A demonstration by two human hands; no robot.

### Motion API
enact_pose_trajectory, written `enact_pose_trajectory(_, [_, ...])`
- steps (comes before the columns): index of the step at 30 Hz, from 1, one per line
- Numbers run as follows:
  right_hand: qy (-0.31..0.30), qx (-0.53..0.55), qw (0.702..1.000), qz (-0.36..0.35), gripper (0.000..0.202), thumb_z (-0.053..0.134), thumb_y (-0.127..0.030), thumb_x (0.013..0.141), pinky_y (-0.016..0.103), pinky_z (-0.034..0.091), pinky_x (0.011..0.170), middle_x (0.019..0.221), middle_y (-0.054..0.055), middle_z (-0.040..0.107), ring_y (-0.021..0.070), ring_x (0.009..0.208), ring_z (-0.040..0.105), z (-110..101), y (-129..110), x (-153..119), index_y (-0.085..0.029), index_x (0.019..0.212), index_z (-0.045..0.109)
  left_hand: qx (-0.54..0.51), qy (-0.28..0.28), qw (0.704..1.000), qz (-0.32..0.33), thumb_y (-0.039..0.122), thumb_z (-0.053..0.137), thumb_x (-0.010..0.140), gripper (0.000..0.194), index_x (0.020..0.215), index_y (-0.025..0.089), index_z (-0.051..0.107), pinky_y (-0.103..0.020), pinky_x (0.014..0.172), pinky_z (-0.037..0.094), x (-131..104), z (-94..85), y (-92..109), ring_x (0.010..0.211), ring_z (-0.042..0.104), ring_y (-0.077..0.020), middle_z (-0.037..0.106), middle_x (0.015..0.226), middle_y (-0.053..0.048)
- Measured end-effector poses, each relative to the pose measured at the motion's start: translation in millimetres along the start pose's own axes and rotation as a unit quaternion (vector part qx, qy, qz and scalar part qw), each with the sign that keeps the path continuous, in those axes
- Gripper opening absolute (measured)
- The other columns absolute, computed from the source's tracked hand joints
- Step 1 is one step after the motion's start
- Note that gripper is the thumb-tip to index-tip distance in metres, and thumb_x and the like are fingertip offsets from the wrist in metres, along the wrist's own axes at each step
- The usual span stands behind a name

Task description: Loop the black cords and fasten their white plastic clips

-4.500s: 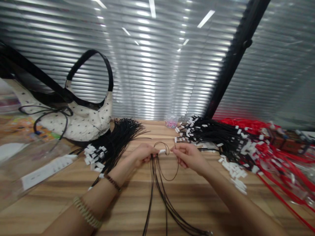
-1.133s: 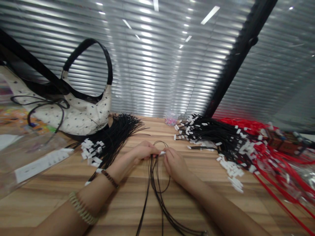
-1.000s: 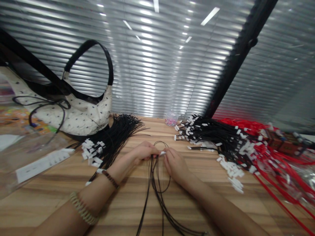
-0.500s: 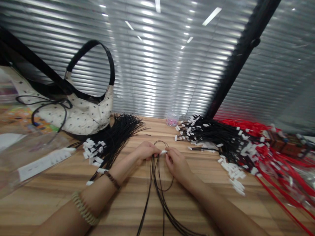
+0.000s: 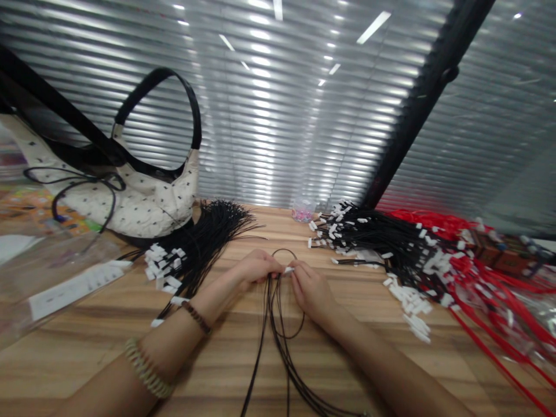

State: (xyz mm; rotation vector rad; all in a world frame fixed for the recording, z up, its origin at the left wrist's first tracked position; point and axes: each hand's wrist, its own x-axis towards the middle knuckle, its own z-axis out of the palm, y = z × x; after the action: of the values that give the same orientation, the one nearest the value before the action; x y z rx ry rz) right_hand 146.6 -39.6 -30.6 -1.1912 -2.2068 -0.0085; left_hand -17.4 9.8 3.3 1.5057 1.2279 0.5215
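Note:
My left hand (image 5: 262,266) and my right hand (image 5: 309,288) meet at the middle of the wooden table, fingertips almost together. Between them is a small white tag (image 5: 289,270), pinched by the fingers of both hands. Thin black cords (image 5: 274,315) hang from under my left fingers and run down toward the near edge, gathered in that hand's pinch. One cord makes a small loop above the tag, and another loops below, beside my right hand. Exactly how the cord meets the tag is too small to make out.
Left of my hands lies a bundle of black cords (image 5: 217,231) with white tags (image 5: 163,266), before a spotted bag (image 5: 147,202). On the right are more tagged black cords (image 5: 382,231), loose white tags (image 5: 408,298), red cords (image 5: 490,324) and a small clear container (image 5: 303,211).
My right fingers have shifted slightly and closed in around the white tag, so less of it shows. The left hand and the cords are nearly unchanged.

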Motion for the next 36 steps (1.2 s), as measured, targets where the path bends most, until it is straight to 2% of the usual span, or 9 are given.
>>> enact_pose_trajectory(7, [0.037, 0.042, 0.998, 0.031, 0.021, 0.039, -0.015, 0.087, 0.031, 0.045, 0.082, 0.103, 0.012, 0.06, 0.0201, 0.094, 0.057, 0.7, 2.7, 1.5, -0.016, 0.095, 0.057, -0.037, 0.022, 0.999, 0.011, 0.03, 0.063, 0.057, 0.022, 0.044, 0.014, 0.053, -0.024, 0.04, 0.015, -4.1, -0.5, 7.7, 0.038, 0.029, -0.0065, 0.04, 0.039, 0.005])
enact_pose_trajectory(11, [0.093, 0.188, 0.968, 0.138, 0.011, 0.051, -0.024, 0.081, 0.032, 0.043, 0.076, 0.096, 0.011, 0.055, 0.0198, 0.086, 0.053, -3.4, 2.1, 4.9, -0.017, 0.079, 0.059, -0.11, 0.052, 0.993, 0.009, 0.031, 0.066, 0.054, 0.021, 0.049, 0.014, 0.056, -0.023, 0.04, 0.018, -2.4, -3.6, 9.1, 0.04, 0.033, -0.0068, 0.044, 0.043, 0.004])
enact_pose_trajectory(16, [-0.065, 0.459, 0.843, 0.273, 0.021, 0.058, -0.037, 0.076, 0.018, 0.024, 0.037, 0.047, -0.008, 0.035, 0.0066, 0.039, 0.03, -19.9, 3.8, 7.0, -0.017, 0.071, 0.053, -0.176, 0.082, 0.981, -0.011, 0.032, 0.069, 0.052, 0.023, 0.052, 0.013, 0.055, -0.021, 0.039, 0.016, 0.1, -8.8, 11.0, 0.039, 0.031, -0.0049, 0.045, 0.046, 0.005])
enact_pose_trajectory(19, [-0.181, 0.629, 0.688, 0.313, 0.02, 0.062, -0.033, 0.073, 0.014, 0.013, 0.033, 0.041, -0.012, 0.032, 0.0025, 0.031, 0.02, -30.1, 13.9, 5.7, -0.017, 0.076, 0.051, -0.197, 0.085, 0.977, -0.015, 0.035, 0.071, 0.053, 0.026, 0.059, 0.012, 0.06, -0.019, 0.039, 0.014, -0.7, -13.1, 14.9, 0.039, 0.029, -0.003, 0.048, 0.051, 0.004])
enact_pose_trajectory(21, [-0.235, 0.68, 0.625, 0.305, 0.017, 0.062, -0.027, 0.07, 0.013, 0.018, 0.032, 0.042, -0.008, 0.046, 0.0025, 0.029, 0.029, -32.8, 22.7, 4.9, -0.016, 0.076, 0.051, -0.219, 0.082, 0.972, -0.009, 0.035, 0.072, 0.054, 0.027, 0.062, 0.011, 0.062, -0.018, 0.039, 0.014, -2.2, -16.7, 18.6, 0.039, 0.028, -0.0021, 0.048, 0.051, 0.004])
enact_pose_trajectory(25, [-0.266, 0.688, 0.605, 0.301, 0.012, 0.052, -0.025, 0.069, 0.02, 0.041, 0.042, 0.063, 0.008, 0.068, 0.0153, 0.048, 0.061, -29.5, 32.0, 6.2, -0.014, 0.075, 0.053, -0.262, 0.041, 0.964, 0.027, 0.031, 0.073, 0.054, 0.024, 0.064, 0.011, 0.064, -0.017, 0.039, 0.013, -10.1, -21.5, 30.2, 0.041, 0.032, -0.0018, 0.049, 0.052, 0.003])
enact_pose_trajectory(29, [-0.213, 0.7, 0.59, 0.342, 0.024, 0.04, -0.026, 0.077, 0.029, 0.049, 0.062, 0.084, 0.014, 0.07, 0.0202, 0.074, 0.067, -28.0, 30.6, 13.2, -0.011, 0.081, 0.058, -0.215, -0.016, 0.976, 0.038, 0.032, 0.073, 0.057, 0.023, 0.06, 0.011, 0.064, -0.019, 0.04, 0.013, -24.3, -18.2, 45.3, 0.041, 0.029, -0.0024, 0.05, 0.05, 0.003])
enact_pose_trajectory(34, [-0.101, 0.681, 0.627, 0.364, 0.039, 0.027, -0.033, 0.082, 0.033, 0.048, 0.075, 0.105, 0.017, 0.064, 0.0193, 0.09, 0.064, -32.1, 35.9, 23.7, -0.011, 0.09, 0.059, -0.137, -0.048, 0.989, 0.042, 0.033, 0.071, 0.056, 0.021, 0.061, 0.013, 0.067, -0.022, 0.042, 0.017, -30.2, -10.2, 46.3, 0.044, 0.033, -0.0061, 0.052, 0.05, 0.002])
enact_pose_trajectory(36, [-0.083, 0.652, 0.667, 0.35, 0.044, 0.023, -0.038, 0.085, 0.035, 0.048, 0.076, 0.111, 0.017, 0.061, 0.0199, 0.094, 0.062, -31.4, 37.0, 26.4, -0.012, 0.098, 0.056, -0.097, -0.047, 0.993, 0.043, 0.033, 0.07, 0.057, 0.021, 0.061, 0.013, 0.068, -0.023, 0.043, 0.017, -27.6, -6.4, 39.8, 0.045, 0.034, -0.0069, 0.052, 0.05, 0.002])
